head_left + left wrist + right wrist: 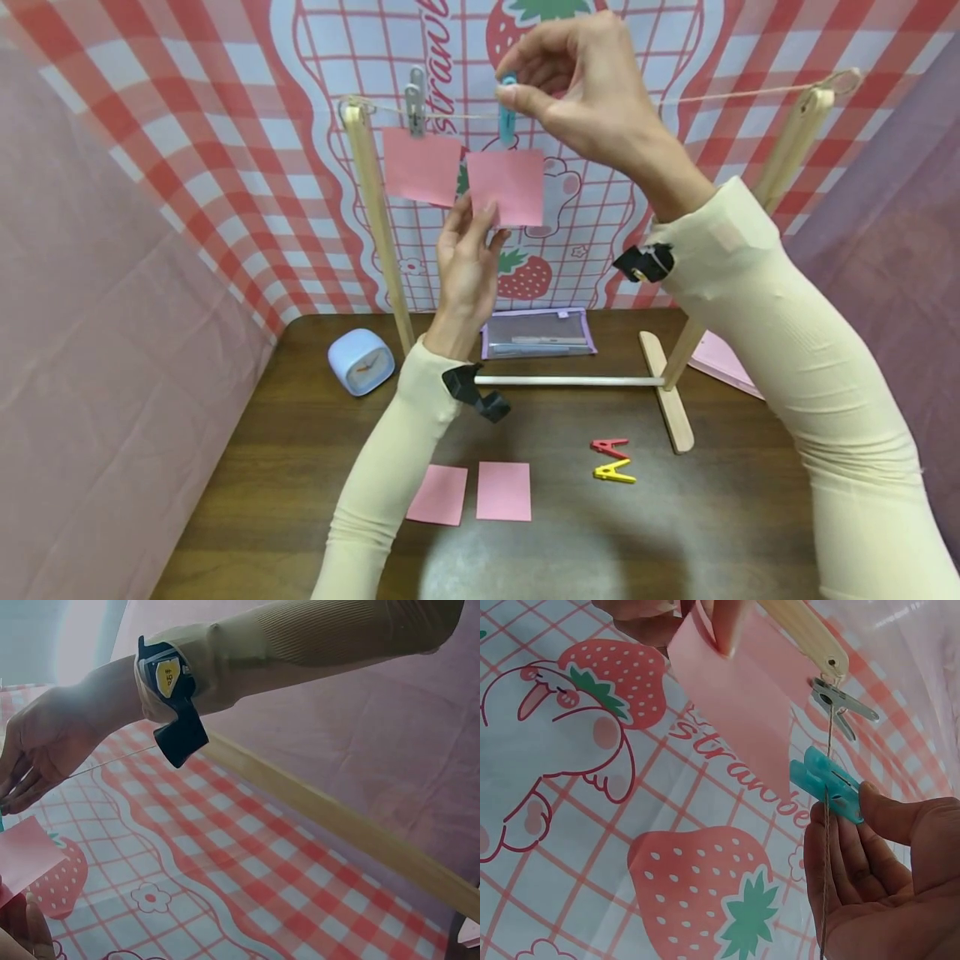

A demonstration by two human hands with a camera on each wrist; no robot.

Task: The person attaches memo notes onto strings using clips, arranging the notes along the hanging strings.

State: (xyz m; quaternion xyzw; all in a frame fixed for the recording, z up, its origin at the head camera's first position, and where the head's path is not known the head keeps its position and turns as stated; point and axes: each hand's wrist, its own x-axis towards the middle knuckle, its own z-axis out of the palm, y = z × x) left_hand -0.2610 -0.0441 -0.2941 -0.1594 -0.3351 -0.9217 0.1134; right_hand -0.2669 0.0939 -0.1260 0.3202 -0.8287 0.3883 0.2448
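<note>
My left hand (467, 271) pinches a pink paper square (513, 183) near its lower left edge, thumb in front. Above it, my right hand (600, 96) pinches the handle end of a teal clothespin (507, 121) between thumb and fingers. In the right wrist view, the string (825, 877) crosses this teal clothespin, whose tips point to the paper's edge. Just left, a grey clothespin (416, 104) on the string holds another pink paper square (420, 167). Only part of the held paper (26, 855) shows in the left wrist view.
Two wooden posts (378, 225) carry the string, joined low by a white rod (570, 381). Two pink squares (504, 492) lie on the table beside a red clothespin (609, 447) and a yellow clothespin (615, 472). Behind are a blue clock (361, 362) and a pencil pouch (537, 333).
</note>
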